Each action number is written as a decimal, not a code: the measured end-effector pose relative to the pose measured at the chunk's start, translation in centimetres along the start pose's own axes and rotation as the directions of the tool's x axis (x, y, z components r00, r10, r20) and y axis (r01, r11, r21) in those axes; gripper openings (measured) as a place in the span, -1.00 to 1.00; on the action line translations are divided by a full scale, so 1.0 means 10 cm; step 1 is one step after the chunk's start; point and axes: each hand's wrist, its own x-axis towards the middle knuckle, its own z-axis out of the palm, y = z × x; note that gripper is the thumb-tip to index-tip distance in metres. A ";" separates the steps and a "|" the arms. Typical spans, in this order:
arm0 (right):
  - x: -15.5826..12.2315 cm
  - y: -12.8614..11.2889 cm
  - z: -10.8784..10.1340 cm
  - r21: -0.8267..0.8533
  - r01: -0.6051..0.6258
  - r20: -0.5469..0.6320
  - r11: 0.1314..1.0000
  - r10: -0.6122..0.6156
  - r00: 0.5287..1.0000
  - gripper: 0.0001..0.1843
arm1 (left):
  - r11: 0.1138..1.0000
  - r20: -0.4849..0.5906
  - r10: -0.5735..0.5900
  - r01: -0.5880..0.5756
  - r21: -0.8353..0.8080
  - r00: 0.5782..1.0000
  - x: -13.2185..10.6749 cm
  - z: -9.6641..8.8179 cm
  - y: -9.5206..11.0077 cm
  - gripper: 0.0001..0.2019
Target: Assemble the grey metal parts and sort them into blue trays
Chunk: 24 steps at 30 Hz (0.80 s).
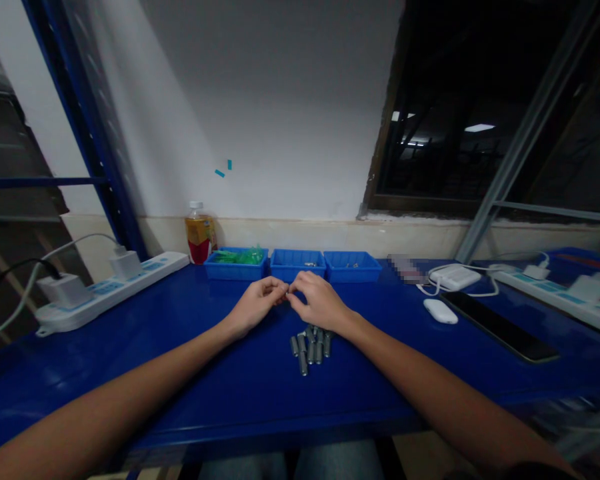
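Note:
Both my hands meet over the middle of the blue table [190, 373]. My left hand [257, 303] and my right hand [318, 300] have their fingers pinched together, fingertips touching, on something too small to make out. Just below my right wrist lies a small heap of several grey metal cylinders [311, 347]. Behind the hands stand three blue trays in a row: the left tray [236, 265] holds green pieces, the middle tray [297, 264] and the right tray [352, 265] hold a few tiny parts.
A drink bottle [200, 233] stands against the wall beside the trays. A white power strip [105, 290] with plugged adapters lies at left. At right are a white device with cable [454, 276], a small white oval object [440, 311], a dark phone [500, 327] and another power strip [560, 293].

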 end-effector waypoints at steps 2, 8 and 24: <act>0.00 -0.01 0.00 -0.003 0.008 0.003 1.000 -0.008 1.000 -0.89 | 1.000 0.008 0.001 -0.001 -0.011 1.000 0.00 0.00 -0.01 -0.68; 0.02 -0.01 0.01 0.102 -0.029 -0.052 0.994 0.034 0.998 -0.83 | 0.999 0.011 0.022 -0.022 -0.031 1.000 -0.01 0.00 0.00 -0.71; 0.02 0.05 -0.04 0.174 -0.031 -0.042 0.984 0.039 0.998 -0.91 | 0.981 0.000 0.041 -0.040 0.190 0.999 -0.04 0.00 0.03 -0.67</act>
